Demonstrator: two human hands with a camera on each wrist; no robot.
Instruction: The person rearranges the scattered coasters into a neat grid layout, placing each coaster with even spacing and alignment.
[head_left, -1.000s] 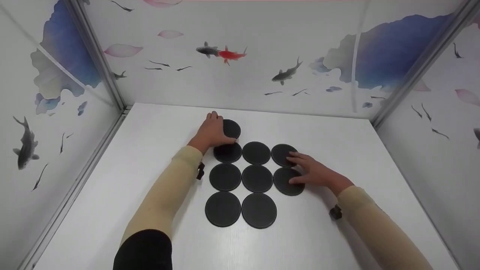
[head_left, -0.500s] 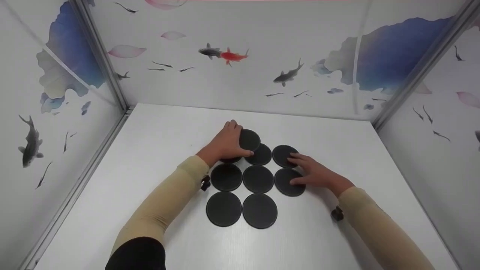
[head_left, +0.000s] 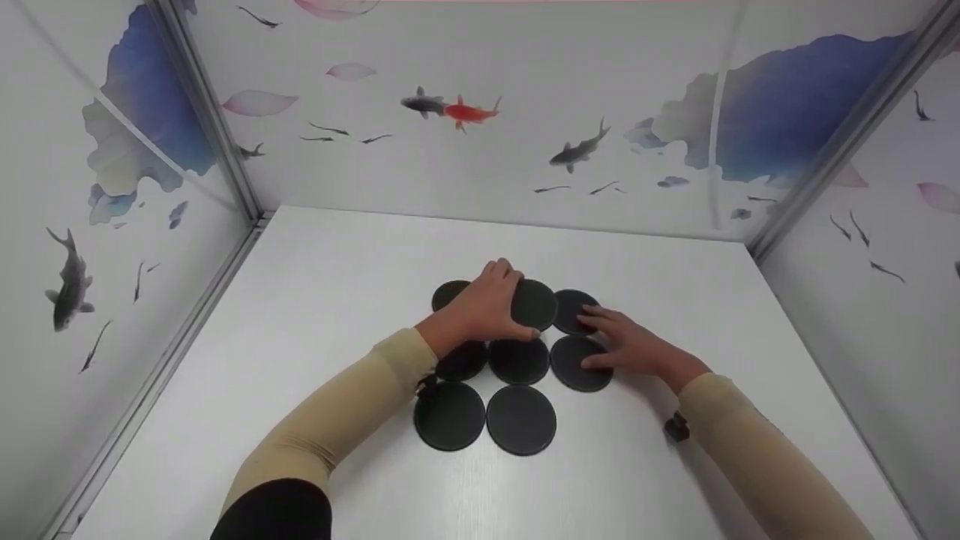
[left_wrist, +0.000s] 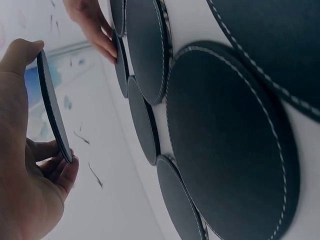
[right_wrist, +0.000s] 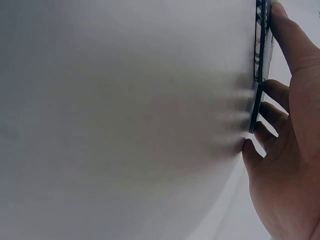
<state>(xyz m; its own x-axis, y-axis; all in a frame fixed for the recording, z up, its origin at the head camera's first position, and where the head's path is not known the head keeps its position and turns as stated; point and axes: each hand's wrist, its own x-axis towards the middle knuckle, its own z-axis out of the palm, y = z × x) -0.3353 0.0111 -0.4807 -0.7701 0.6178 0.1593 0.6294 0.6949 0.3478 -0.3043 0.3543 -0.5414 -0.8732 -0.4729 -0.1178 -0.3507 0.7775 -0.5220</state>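
Observation:
My left hand [head_left: 487, 304] grips a round black coaster [head_left: 537, 306] by its edges, thumb on the near side and fingers on the far side. In the left wrist view this held coaster [left_wrist: 52, 107] is off the table, tilted, with a gap to the stitched coasters [left_wrist: 230, 140] lying there. My right hand [head_left: 634, 341] rests with relaxed fingers on two coasters at the right of the group, the far one [head_left: 571, 310] and the near one [head_left: 577, 367]. The left arm partly hides the back-left coaster [head_left: 448, 294] and the one before it [head_left: 463, 364].
Several coasters lie in touching rows on the white table [head_left: 360, 255], among them two at the front, left [head_left: 450, 418] and right [head_left: 522, 421]. White panels with painted fish [head_left: 469, 114] stand at the back and both sides, joined by metal posts [head_left: 202, 112].
My left hand has carried its coaster rightward and toward me, from behind the back-left coaster to over the back-middle one. The right hand has stayed in place.

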